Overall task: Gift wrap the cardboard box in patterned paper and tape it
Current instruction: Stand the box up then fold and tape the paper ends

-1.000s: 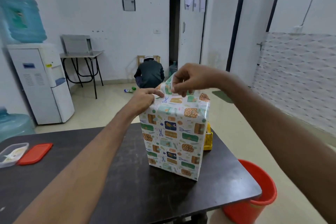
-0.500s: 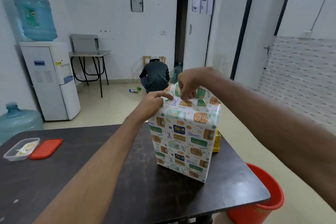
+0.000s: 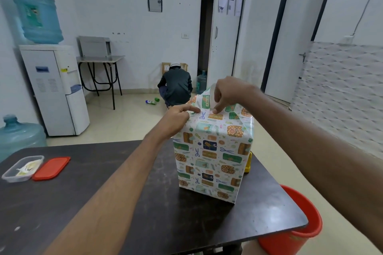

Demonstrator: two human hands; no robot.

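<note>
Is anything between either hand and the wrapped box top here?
Nothing visible. The left hand presses its fingertip on the paper at the box top edge; the right hand holds a raised flap there directly.

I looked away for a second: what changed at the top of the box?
The right hand lifted a little, raising the paper flap more upright; its fingertip still touches the top. The left hand stays pressing the near-left top edge. The wrapped box has not moved on the table.

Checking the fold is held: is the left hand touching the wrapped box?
Touching. The head view shows the left hand with its fingertip pressed on the wrapped box at its top edge.
</note>
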